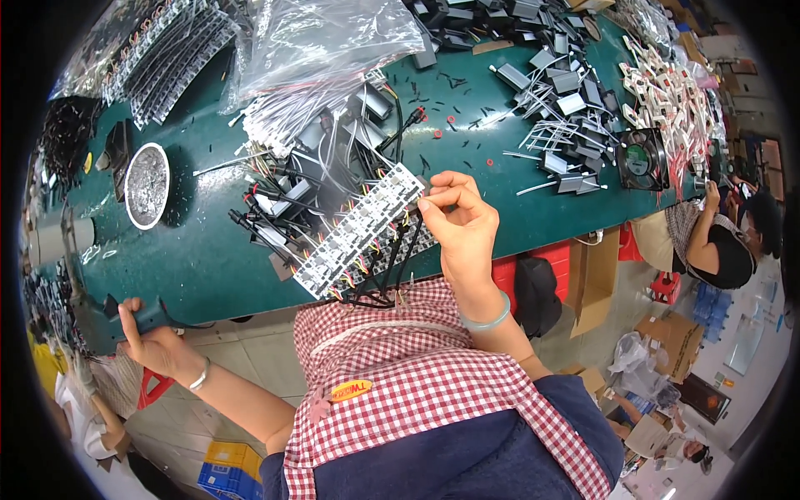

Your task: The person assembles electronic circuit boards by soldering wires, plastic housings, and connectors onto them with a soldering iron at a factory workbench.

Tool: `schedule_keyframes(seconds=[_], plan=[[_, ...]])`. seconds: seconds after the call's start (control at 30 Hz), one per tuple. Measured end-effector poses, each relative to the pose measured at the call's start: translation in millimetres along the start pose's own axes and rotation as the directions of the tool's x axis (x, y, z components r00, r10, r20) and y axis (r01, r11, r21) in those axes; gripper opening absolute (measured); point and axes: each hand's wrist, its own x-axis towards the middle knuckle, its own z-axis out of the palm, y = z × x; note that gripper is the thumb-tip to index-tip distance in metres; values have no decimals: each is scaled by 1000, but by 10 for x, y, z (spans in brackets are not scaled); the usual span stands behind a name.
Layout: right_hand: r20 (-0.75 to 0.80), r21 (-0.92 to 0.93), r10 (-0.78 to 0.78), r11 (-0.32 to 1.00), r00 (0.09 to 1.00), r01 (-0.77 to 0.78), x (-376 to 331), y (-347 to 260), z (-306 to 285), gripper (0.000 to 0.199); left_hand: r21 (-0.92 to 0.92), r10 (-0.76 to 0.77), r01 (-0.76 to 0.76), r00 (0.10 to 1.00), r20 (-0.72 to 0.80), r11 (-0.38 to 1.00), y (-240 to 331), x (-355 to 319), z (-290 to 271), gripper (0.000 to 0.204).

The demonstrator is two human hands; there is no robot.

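Note:
A white panel of joined small circuit boards (358, 233) lies slantwise at the table's near edge, with coloured wires along its lower side. At its upper right end my right hand (467, 221) pinches thumb and index finger together on the end of a black cable (410, 250); the fingers hide the exact spot. More black cables loop below the panel. On the far left, my left hand (158, 346) is closed round the dark green handle of what looks like a heat gun (87, 321), its pale nozzle (62, 242) pointing away over the table.
Beyond the panel are black-cased modules with cables (287, 200) and a clear plastic bag (325, 42). A white bowl (147, 187) stands left on the green table (208, 275). Right are more black modules (575, 104), a small fan (642, 158) and other workers.

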Motion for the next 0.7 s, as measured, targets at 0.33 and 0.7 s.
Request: schedule_keyframes(seconds=[0.33,0.7], plan=[[60,-167,65,984,996,-54,92,-68,-43,7,-190,-458,664,667,588,723,230,-928,673,56],[19,-163,-23,986,1000,26,-12,-112,4,10,229,-494,451,656,571,863,201,-1534,789,52]])
